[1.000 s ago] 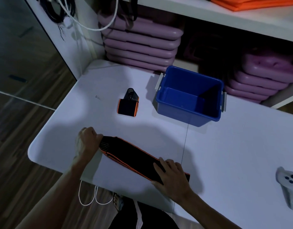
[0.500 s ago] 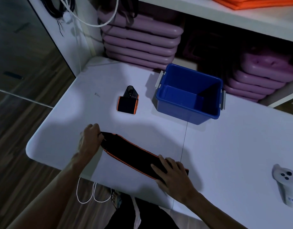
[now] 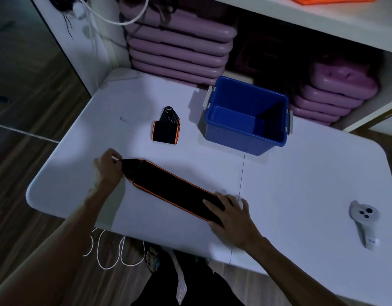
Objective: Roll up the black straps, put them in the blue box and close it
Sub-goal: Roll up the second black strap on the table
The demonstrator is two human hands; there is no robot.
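Observation:
A long black strap with orange edges (image 3: 168,188) lies flat and diagonal on the white table (image 3: 301,184). My left hand (image 3: 107,167) pinches its far left end. My right hand (image 3: 231,217) rests flat with fingers spread on its near right end. A second black strap with orange edges (image 3: 166,130) sits rolled up on the table behind, left of the blue box. The blue box (image 3: 245,129) stands open with nothing visible inside; grey latches hang on both sides. No lid is in view.
A white hand controller (image 3: 363,224) lies at the table's right. Stacks of purple plastic lids or trays (image 3: 179,47) fill the shelf behind the box. A white cord (image 3: 111,250) loops on the wooden floor under the table's near edge.
The strap's left end has been pulled out flatter, and my left hand now pinches its tip. My right hand stays pressed on the other end.

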